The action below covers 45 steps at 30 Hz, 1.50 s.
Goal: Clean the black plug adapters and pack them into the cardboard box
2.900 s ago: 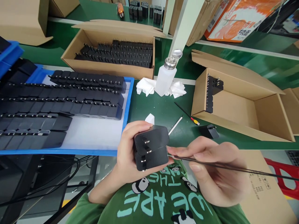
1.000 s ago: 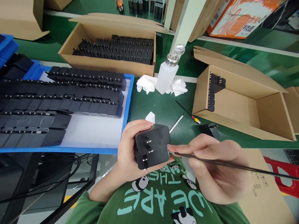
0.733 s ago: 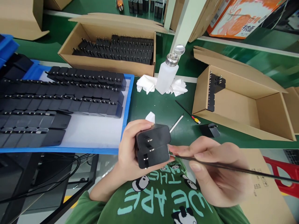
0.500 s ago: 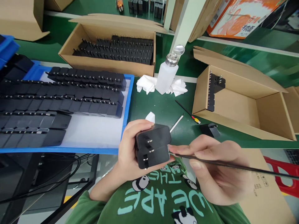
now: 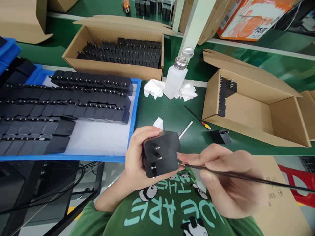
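My left hand (image 5: 134,154) is wrapped round what looks like two black plug adapters (image 5: 167,144) pressed together, with their metal prongs facing up at me. A thin dark rod (image 5: 256,179) is pinched between the thumb and fingers of my right hand (image 5: 228,183). Its narrow tip meets the right side of the adapters; whether it goes in there I cannot tell. Beyond my hands, another black adapter (image 5: 220,136) lies on the green table. A white pen-like tool (image 5: 186,129) and a short black cable with a yellow and red end (image 5: 206,126) lie nearby.
Rows of black adapters fill much of a blue-rimmed tray (image 5: 136,111) on the left. A cardboard box (image 5: 110,70) at the back holds more. Several sit in the right-hand box (image 5: 248,132). A white bottle (image 5: 176,80) stands among crumpled tissues (image 5: 154,88) before a pale post (image 5: 197,26).
The rod's outer end has dropped slightly, and my right hand has shifted a little downward with it. My left hand and the adapters stay in place.
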Tool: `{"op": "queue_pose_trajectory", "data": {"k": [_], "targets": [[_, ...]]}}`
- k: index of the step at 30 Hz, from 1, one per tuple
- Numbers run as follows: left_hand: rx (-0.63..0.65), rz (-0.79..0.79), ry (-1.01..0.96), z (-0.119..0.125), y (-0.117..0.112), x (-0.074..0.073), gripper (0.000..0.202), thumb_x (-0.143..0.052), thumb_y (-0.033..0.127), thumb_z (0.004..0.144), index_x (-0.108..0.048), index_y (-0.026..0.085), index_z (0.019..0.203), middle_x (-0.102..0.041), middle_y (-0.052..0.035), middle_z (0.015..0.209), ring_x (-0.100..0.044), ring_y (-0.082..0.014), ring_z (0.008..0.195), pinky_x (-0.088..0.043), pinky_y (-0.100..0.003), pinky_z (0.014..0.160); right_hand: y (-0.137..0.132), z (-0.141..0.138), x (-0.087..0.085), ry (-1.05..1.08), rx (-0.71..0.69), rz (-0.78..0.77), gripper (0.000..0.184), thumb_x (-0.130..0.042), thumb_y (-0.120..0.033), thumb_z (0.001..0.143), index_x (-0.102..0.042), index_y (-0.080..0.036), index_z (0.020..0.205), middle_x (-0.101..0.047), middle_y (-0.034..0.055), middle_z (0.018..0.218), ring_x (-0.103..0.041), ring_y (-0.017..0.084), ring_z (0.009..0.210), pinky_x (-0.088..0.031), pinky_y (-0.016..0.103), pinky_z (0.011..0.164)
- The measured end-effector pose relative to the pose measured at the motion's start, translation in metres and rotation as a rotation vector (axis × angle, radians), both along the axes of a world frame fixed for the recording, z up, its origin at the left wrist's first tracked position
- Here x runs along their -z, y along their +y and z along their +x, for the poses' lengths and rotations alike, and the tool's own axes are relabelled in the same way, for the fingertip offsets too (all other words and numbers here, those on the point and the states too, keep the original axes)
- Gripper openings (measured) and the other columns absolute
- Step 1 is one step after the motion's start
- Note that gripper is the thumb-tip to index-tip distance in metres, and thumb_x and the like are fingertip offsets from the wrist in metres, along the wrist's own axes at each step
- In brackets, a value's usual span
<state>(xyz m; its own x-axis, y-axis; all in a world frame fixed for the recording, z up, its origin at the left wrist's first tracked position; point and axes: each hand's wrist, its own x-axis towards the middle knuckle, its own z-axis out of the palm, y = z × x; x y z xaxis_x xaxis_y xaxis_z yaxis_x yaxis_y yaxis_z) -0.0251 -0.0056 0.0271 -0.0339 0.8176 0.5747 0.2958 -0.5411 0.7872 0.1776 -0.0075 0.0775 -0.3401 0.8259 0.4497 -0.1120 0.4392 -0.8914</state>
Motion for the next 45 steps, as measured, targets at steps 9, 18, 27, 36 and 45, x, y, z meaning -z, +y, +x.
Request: {"op": "queue_pose_trajectory", "data": {"k": [9, 18, 27, 36, 45], "targets": [[0.01, 0.002, -0.01, 0.0008, -0.0021, 0.0001, 0.079, -0.094, 0.038, 0.066, -0.055, 0.028, 0.134, -0.065, -0.0097, 0.11, -0.064, -0.0297, 0.106, -0.061, -0.047, 0.081, 0.0017, -0.0025, -0.0011, -0.005, 0.013, 0.004, 0.054, -0.052, 0.011, 0.083, -0.062, -0.021, 0.126, -0.067, 0.0089, 0.102, -0.076, 0.024, 0.096, -0.071, 0.046, 0.083], [0.03, 0.058, -0.012, -0.0007, 0.0015, 0.0017, 0.08, -0.094, 0.036, 0.065, -0.056, 0.024, 0.134, -0.065, -0.011, 0.109, -0.064, -0.0289, 0.104, -0.062, -0.045, 0.08, 0.0028, -0.0005, -0.003, -0.048, -0.003, 0.008, 0.059, -0.054, 0.014, 0.076, -0.064, -0.021, 0.121, -0.068, 0.007, 0.101, -0.075, 0.022, 0.093, -0.069, 0.048, 0.088], [-0.003, 0.028, -0.015, 0.0008, 0.0006, 0.0001, 0.08, -0.097, 0.036, 0.061, -0.058, 0.024, 0.129, -0.066, -0.0087, 0.109, -0.066, -0.0275, 0.104, -0.061, -0.042, 0.083, 0.0034, -0.0036, 0.0027, -0.03, 0.036, 0.045, 0.056, -0.054, 0.012, 0.078, -0.062, -0.021, 0.122, -0.068, 0.0071, 0.1, -0.076, 0.022, 0.092, -0.071, 0.043, 0.08], [0.008, 0.025, -0.005, -0.0003, 0.0001, 0.0015, 0.079, -0.095, 0.039, 0.063, -0.056, 0.026, 0.13, -0.067, -0.0071, 0.108, -0.066, -0.0276, 0.106, -0.062, -0.043, 0.083, 0.0034, -0.0047, -0.0025, -0.03, 0.053, 0.014, 0.045, -0.056, 0.007, 0.082, -0.066, -0.023, 0.115, -0.072, 0.0075, 0.095, -0.077, 0.024, 0.088, -0.071, 0.044, 0.077], [0.027, 0.018, -0.04, 0.0001, -0.0018, 0.0028, 0.081, -0.097, 0.036, 0.061, -0.057, 0.025, 0.131, -0.067, -0.0102, 0.109, -0.064, -0.0292, 0.105, -0.061, -0.045, 0.083, 0.0004, -0.0006, 0.0015, -0.064, 0.032, 0.046, 0.051, -0.053, 0.008, 0.079, -0.061, -0.022, 0.119, -0.065, 0.0075, 0.095, -0.073, 0.022, 0.089, -0.07, 0.048, 0.084]]}}
